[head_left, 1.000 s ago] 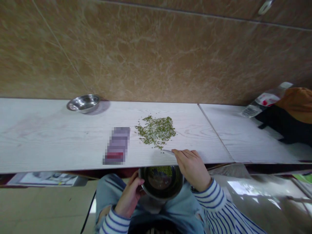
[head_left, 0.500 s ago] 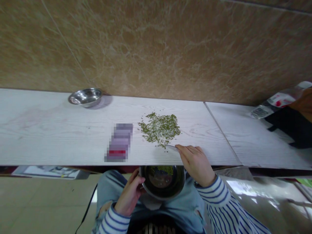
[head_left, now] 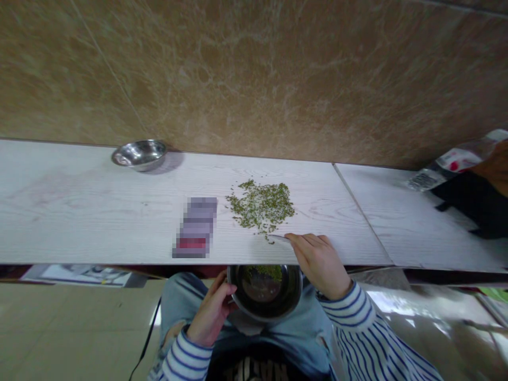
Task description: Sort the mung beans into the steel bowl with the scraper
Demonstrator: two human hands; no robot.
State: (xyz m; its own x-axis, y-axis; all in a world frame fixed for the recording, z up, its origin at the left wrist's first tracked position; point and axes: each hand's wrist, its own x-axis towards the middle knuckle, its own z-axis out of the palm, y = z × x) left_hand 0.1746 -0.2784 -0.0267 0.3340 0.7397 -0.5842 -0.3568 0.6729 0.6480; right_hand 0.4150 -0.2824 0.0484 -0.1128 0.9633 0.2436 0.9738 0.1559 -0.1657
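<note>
My left hand is curled round the rim of a dark metal bowl held just below the table's front edge, over my lap. Some green grains lie at the bowl's far side. My right hand rests on the white table with fingers closed on a thin flat tool, whose tip touches the near edge of a pile of small green grains spread on the table.
A small steel bowl stands at the back left by the brown tiled wall. A blurred flat rectangular object lies left of the pile. A plastic bottle and dark cloth lie at the far right.
The right hand and its tool have edged slightly forward to the near edge of the pile. The left hand keeps holding the bowl under the table edge.
</note>
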